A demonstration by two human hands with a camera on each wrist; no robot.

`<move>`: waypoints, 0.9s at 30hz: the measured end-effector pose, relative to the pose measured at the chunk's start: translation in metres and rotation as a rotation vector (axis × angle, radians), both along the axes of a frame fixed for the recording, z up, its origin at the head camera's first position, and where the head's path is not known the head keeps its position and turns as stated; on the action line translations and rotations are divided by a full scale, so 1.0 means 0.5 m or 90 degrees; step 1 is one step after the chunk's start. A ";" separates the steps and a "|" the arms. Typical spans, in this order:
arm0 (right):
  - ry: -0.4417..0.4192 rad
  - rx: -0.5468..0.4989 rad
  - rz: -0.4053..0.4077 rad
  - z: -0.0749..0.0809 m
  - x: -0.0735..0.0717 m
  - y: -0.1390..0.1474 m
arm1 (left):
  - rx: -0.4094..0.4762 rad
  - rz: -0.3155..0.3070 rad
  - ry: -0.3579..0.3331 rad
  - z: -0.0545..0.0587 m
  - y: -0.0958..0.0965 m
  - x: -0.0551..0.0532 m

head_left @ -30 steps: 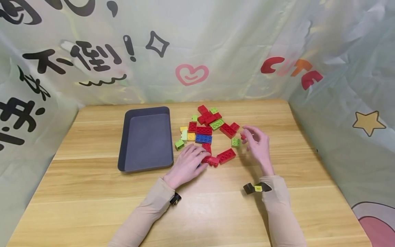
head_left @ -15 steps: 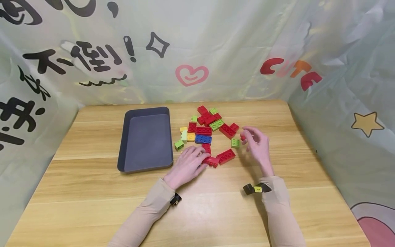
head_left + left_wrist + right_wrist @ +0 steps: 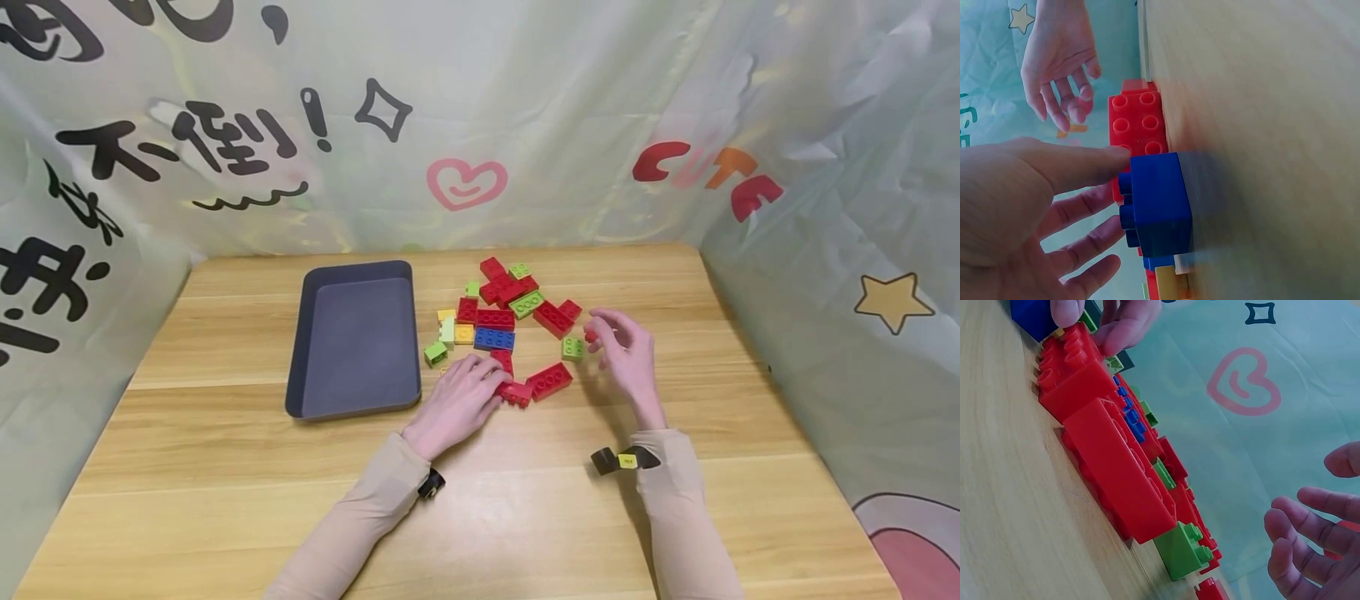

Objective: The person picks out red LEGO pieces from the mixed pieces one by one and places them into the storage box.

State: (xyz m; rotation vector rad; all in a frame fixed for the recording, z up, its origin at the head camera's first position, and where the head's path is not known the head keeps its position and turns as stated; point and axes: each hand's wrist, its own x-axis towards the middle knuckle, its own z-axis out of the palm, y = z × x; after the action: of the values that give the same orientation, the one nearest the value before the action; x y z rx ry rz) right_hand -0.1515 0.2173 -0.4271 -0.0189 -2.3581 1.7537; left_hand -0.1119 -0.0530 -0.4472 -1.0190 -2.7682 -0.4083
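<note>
In the head view my left hand (image 3: pixel 459 401) is at the near side of the brick pile, its thumb and fingers pinching the end of a red toy brick (image 3: pixel 516 394). The right wrist view shows the thumb and a finger at the studs of this red brick (image 3: pixel 1075 369). A blue brick (image 3: pixel 1163 200) stands close by the left thumb, hidden from above. My right hand (image 3: pixel 628 350) hovers at the right, fingers loosely bent and holding nothing. Below its fingertips lie a small red brick (image 3: pixel 591 335) and a green brick (image 3: pixel 572 348). A long red brick (image 3: pixel 550 381) lies between the hands.
A dark grey tray (image 3: pixel 352 350) stands left of the bricks. Behind the hands lie more bricks: a blue one (image 3: pixel 494 338), a yellow one (image 3: pixel 464 334), a green one (image 3: pixel 527 304) and several red ones. A printed cloth (image 3: pixel 570 125) hangs around the wooden table (image 3: pixel 525 517).
My left hand has shifted slightly, its thumb drawing in toward the red brick and covering the bit of blue seen earlier. The right hand has stayed in place.
</note>
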 end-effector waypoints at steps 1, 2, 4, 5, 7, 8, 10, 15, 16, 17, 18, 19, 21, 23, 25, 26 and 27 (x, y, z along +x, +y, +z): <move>0.000 0.000 0.001 0.000 0.000 0.000 | 0.001 0.000 -0.002 0.000 0.000 -0.001; -0.001 0.000 0.002 0.000 0.000 0.000 | 0.001 0.000 -0.001 0.000 0.001 -0.001; -0.004 0.002 0.003 -0.001 0.000 0.001 | 0.002 -0.002 0.000 0.001 0.001 -0.002; -0.005 0.003 0.004 -0.001 0.000 0.001 | 0.003 -0.004 -0.001 0.001 0.001 -0.003; -0.009 0.004 0.006 -0.001 0.000 0.001 | 0.005 -0.009 -0.001 0.001 0.002 -0.004; -0.011 0.005 0.007 -0.002 -0.001 0.002 | 0.005 -0.012 -0.002 0.001 0.002 -0.005; -0.012 0.003 0.009 -0.002 0.000 0.002 | 0.008 -0.020 -0.004 0.001 0.003 -0.006; -0.011 0.001 0.012 -0.002 0.001 0.003 | 0.021 -0.031 -0.013 0.002 0.003 -0.006; -0.010 0.000 0.012 -0.002 0.001 0.003 | 0.024 -0.032 -0.014 0.002 0.003 -0.006; -0.009 0.000 0.013 -0.002 0.001 0.003 | 0.025 -0.034 -0.016 0.003 0.003 -0.006; -0.009 -0.001 0.013 -0.002 0.001 0.003 | 0.026 -0.035 -0.016 0.003 0.003 -0.005; -0.009 -0.002 0.014 -0.001 0.002 0.003 | 0.027 -0.037 -0.016 0.004 0.003 -0.005; -0.008 -0.003 0.015 -0.001 0.002 0.003 | 0.028 -0.039 -0.014 0.004 0.003 -0.004; -0.008 -0.004 0.015 0.000 0.002 0.003 | 0.032 -0.040 -0.018 0.005 0.003 -0.003; -0.009 -0.005 0.017 0.000 0.002 0.003 | 0.034 -0.039 -0.024 0.006 0.002 -0.002; -0.009 -0.007 0.017 0.001 0.002 0.003 | 0.035 -0.038 -0.028 0.006 0.001 -0.001; -0.009 -0.007 0.018 0.001 0.002 0.003 | 0.037 -0.037 -0.032 0.007 0.001 0.000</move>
State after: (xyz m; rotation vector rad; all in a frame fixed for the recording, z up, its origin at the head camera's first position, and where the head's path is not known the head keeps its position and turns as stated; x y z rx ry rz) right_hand -0.1503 0.2189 -0.4267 0.0006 -2.3700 1.7863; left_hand -0.1121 -0.0527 -0.4439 -1.0923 -2.7587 -0.5255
